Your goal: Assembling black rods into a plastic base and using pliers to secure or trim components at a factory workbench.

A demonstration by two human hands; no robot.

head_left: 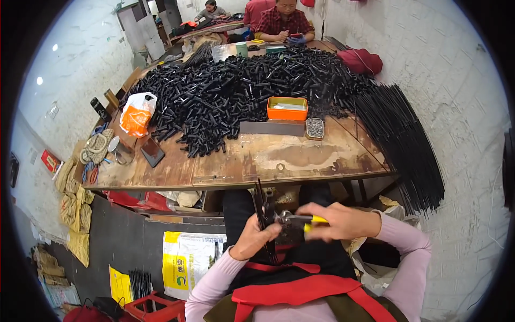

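Above my lap, my left hand [252, 238] is closed around a few thin black rods [259, 198], which stand nearly upright in front of the table edge. My right hand [343, 221] grips a pair of pliers [289, 217] with yellow handles. The metal jaws are at the black rods, just beside my left fingers; whether they bite on one is too blurred to tell. On the table ahead, an orange box [287, 114] contains thin silvery pins. A small tin [315, 129] of tiny metal pieces stands beside a grey bar [272, 128].
A large heap of short black tubes [214, 91] covers the table [214, 174]. Long black rods [399, 139] overhang its right side. At left are a plastic bag [138, 114], a phone [153, 153] and a glass jar [121, 151]. A red stool [161, 306] stands low left. Other people sit beyond.
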